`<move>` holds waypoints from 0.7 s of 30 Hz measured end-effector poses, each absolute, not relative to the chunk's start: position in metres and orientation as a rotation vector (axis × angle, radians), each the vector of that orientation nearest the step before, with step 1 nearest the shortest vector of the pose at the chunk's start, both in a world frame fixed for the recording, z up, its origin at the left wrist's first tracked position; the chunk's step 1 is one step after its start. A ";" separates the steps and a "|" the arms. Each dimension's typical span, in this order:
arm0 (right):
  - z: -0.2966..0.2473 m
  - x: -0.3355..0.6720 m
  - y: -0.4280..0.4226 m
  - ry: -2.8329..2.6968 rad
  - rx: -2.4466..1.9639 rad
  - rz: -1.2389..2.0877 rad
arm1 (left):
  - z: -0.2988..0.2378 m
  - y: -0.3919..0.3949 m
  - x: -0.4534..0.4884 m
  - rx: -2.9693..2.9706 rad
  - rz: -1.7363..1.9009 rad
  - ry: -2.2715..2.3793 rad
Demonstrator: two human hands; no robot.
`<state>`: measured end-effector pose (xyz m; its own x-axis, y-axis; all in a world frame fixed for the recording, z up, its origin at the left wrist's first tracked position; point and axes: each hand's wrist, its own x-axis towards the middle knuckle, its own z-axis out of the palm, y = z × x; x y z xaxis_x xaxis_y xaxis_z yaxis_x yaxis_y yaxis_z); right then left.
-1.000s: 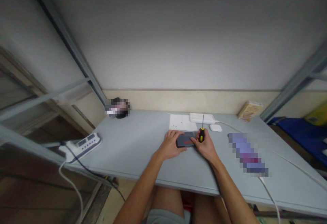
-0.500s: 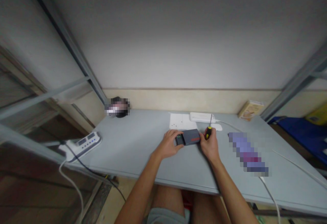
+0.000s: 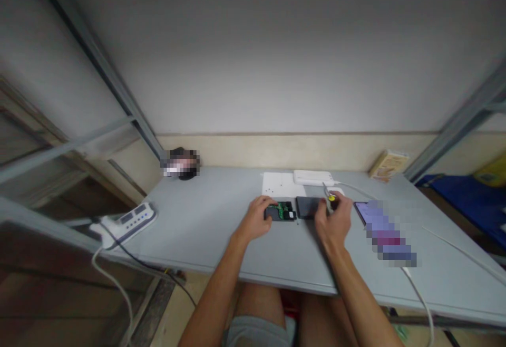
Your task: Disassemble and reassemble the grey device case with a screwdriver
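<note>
My left hand (image 3: 259, 218), at the centre of the frame, is curled round the left end of an open half-case with a green circuit board (image 3: 283, 211), thumb along its near edge and fingers over its far edge. Just right of it, my right hand (image 3: 335, 220) is closed on a screwdriver (image 3: 331, 198) with a yellow band, its shaft pointing up, while my thumb side meets the right end of a dark cover (image 3: 305, 207). Whether I pinch that cover firmly or only touch it, I cannot tell.

Cover and board lie side by side with a narrow gap between them, so I judge the step in hand to be opening the case. The next move, to my mind, calls for resting the cover clear of the board and keeping the screwdriver tip off the exposed parts.

Beyond my hands, near the middle of the frame, a white sheet (image 3: 272, 181) bears a few dark specks, too small to make out. Beside it is a white power strip (image 3: 313, 178); a phone (image 3: 361, 211) lies at right of centre, and a grey-white socket block (image 3: 128, 225) sits at lower left.
</note>
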<state>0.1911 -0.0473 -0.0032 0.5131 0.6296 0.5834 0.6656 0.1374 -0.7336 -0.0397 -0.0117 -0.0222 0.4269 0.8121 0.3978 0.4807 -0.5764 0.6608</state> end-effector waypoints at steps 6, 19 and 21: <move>-0.010 0.191 -0.046 -1.215 -1.359 -0.039 | -0.016 -0.018 -0.038 2.312 0.983 1.307; -0.017 0.192 -0.042 -1.143 -1.399 0.198 | -0.001 -0.034 0.004 2.862 0.639 0.990; -0.018 0.191 -0.042 -1.152 -1.396 0.208 | -0.001 -0.034 0.004 2.845 0.640 1.002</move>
<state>0.1913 -0.0417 -0.0181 0.4843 0.7156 0.5033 0.4943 0.2509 -0.8323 0.0036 -0.0340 -0.0012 0.7027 0.6115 0.3638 0.5873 -0.7871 0.1886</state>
